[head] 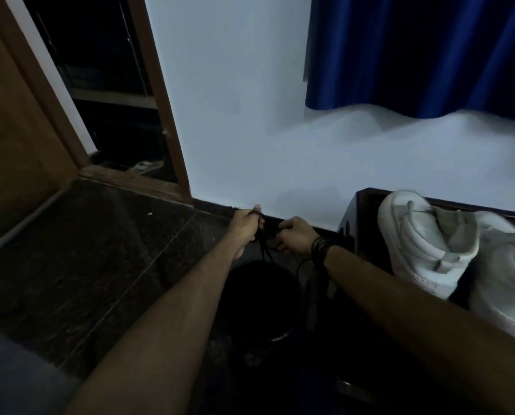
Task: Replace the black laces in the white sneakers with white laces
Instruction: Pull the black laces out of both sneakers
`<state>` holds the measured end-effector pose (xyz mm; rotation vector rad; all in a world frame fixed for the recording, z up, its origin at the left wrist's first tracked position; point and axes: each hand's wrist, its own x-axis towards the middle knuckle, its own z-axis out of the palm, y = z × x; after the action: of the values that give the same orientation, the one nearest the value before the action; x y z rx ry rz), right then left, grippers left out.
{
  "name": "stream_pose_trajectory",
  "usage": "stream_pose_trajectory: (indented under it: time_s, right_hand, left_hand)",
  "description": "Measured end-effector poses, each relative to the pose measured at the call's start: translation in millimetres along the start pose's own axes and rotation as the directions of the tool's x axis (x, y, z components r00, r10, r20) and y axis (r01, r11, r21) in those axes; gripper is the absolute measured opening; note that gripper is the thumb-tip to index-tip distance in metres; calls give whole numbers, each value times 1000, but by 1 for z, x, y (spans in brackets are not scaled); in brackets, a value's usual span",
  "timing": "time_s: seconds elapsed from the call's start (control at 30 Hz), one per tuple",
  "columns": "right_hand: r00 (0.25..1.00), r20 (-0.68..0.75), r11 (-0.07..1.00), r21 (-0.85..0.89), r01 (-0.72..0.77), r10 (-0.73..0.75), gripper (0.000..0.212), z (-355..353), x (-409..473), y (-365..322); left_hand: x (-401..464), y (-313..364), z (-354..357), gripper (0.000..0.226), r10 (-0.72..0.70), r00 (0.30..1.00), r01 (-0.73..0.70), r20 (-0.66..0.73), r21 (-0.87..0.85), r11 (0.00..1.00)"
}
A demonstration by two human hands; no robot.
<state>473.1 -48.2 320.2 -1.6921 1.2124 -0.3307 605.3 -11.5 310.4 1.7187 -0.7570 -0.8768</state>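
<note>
While both hands work out front, left hand (pixel 245 226) and right hand (pixel 293 236) each pinch black lace (pixel 263 250) strung between them, ends dangling below. Lace limp, light; grip near tips. White sneakers (pixel 448 259) right of right hand, apparently unlaced.

**One head-worn view, looking forward and down**

A single wide-angle camera sits on the person's head, facing a white wall (pixel 235 115) and dark floor (pixel 85 265). Both forearms stretch away from it; the hands lie far out, near the wall's foot.
</note>
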Motion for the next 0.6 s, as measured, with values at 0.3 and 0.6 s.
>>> stream_pose_trajectory:
  time_s: [0.3, 0.6]
  right_hand:
    - [990, 92, 943, -325, -72, 108, 38, 34, 14, 50]
    - [959, 250, 800, -598, 42, 137, 55, 47, 17, 68]
  left_hand:
    - [32, -98, 1, 3, -126, 985, 79, 115, 345, 935]
    - [25, -132, -3, 48, -303, 928, 114, 215, 613, 782]
